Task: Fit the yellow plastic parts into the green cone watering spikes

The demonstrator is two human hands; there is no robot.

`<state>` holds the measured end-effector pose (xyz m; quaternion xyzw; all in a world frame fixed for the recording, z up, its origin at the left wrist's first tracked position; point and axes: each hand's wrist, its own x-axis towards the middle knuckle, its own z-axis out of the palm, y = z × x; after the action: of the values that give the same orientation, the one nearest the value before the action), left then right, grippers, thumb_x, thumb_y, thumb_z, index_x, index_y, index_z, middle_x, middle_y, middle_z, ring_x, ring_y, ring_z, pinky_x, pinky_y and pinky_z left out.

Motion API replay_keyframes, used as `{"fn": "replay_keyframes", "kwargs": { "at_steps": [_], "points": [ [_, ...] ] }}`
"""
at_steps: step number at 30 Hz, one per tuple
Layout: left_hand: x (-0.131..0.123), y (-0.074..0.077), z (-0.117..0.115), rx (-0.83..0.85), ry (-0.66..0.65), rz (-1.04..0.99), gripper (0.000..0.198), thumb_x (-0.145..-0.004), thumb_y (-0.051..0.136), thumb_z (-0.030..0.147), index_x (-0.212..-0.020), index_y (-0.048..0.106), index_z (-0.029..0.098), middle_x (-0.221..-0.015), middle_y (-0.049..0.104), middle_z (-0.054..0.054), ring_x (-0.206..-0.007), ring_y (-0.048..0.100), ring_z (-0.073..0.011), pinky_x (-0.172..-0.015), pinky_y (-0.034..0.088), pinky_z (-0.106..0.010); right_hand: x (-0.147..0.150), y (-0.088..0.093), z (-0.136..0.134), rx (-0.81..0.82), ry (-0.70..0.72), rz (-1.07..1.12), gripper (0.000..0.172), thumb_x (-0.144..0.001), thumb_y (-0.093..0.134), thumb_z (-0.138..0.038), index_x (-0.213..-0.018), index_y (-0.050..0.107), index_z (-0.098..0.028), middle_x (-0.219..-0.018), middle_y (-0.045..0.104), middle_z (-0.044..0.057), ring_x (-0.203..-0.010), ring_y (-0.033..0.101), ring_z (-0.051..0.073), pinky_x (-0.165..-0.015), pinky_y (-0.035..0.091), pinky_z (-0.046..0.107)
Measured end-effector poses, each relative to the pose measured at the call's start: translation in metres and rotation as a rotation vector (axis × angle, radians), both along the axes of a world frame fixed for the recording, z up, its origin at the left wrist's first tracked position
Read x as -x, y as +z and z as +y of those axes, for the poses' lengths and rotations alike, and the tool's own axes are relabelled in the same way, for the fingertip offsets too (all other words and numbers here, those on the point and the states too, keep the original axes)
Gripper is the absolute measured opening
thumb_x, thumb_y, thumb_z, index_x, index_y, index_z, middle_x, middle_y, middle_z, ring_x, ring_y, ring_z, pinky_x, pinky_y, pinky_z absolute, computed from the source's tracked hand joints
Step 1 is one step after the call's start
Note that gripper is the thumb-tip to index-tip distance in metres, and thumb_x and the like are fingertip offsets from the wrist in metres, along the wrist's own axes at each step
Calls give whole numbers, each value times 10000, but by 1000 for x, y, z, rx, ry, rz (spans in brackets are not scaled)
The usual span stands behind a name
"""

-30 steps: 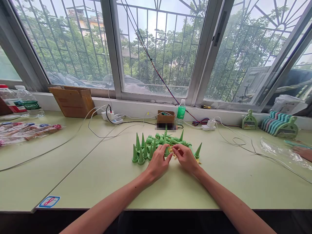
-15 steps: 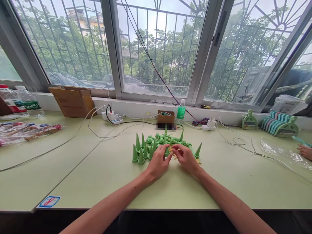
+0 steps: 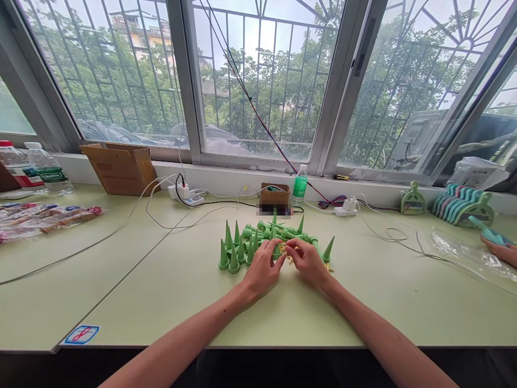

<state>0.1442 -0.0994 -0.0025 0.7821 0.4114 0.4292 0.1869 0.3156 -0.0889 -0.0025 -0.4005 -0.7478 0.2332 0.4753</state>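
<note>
A cluster of upright green plastic cones (image 3: 234, 250) stands on the pale green table (image 3: 169, 280), with a heap of lying green cone parts (image 3: 283, 233) behind it. My left hand (image 3: 262, 269) and my right hand (image 3: 309, 263) meet at the front of the heap, fingers curled. Both pinch at small yellow pieces (image 3: 287, 250) between the fingertips, and the left also touches a green cone. One more green cone (image 3: 328, 249) stands just right of my right hand.
A cardboard box (image 3: 120, 167), bottles (image 3: 48, 171) and snack packets (image 3: 40, 215) lie at the left. White cables and power strips (image 3: 189, 198) run along the back edge beside a green bottle (image 3: 299, 186). At far right another person's hand (image 3: 501, 249) holds a teal piece near stacked teal-green items (image 3: 464, 205).
My hands stay in place, fingers only shifting slightly on the yellow pieces. The other person's hand at far right has lifted a teal piece upward.
</note>
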Motion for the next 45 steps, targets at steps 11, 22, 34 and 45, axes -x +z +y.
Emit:
{"fn": "replay_keyframes", "kwargs": {
  "at_steps": [11,22,34,45],
  "points": [
    [-1,3,-2,25,-2,18,284,-932,516,320,-1196,530,216,-995,571,-37,-579,481,-100,-690,478,-317,-1,-3,3,2,-56,-33,345,-967,475,-433,-763,597,-182,-627,601,8,-518,516,139,-512,395,260],
    [0,1,-2,17,-37,8,289,-923,523,298,-1202,539,226,-1044,583,-54,-569,482,-96,-675,489,-315,0,-3,5,-45,-118,-84,543,-991,392,-499,-541,464,-203,-467,502,-10,-466,472,140,-519,365,272],
    [-1,2,-2,-8,7,2,281,-916,532,291,-1186,551,216,-1015,599,-56,-619,513,-117,-676,483,-311,1,4,-4,-18,-20,-63,221,-940,519,-385,-872,602,-192,-624,602,3,-533,523,151,-516,403,263],
    [0,3,-3,11,-53,17,282,-916,529,288,-1188,541,218,-1045,586,-54,-569,477,-93,-669,482,-311,0,0,1,-24,-49,-107,488,-980,414,-485,-583,486,-212,-495,537,-6,-469,481,144,-516,376,269]
  ]
}}
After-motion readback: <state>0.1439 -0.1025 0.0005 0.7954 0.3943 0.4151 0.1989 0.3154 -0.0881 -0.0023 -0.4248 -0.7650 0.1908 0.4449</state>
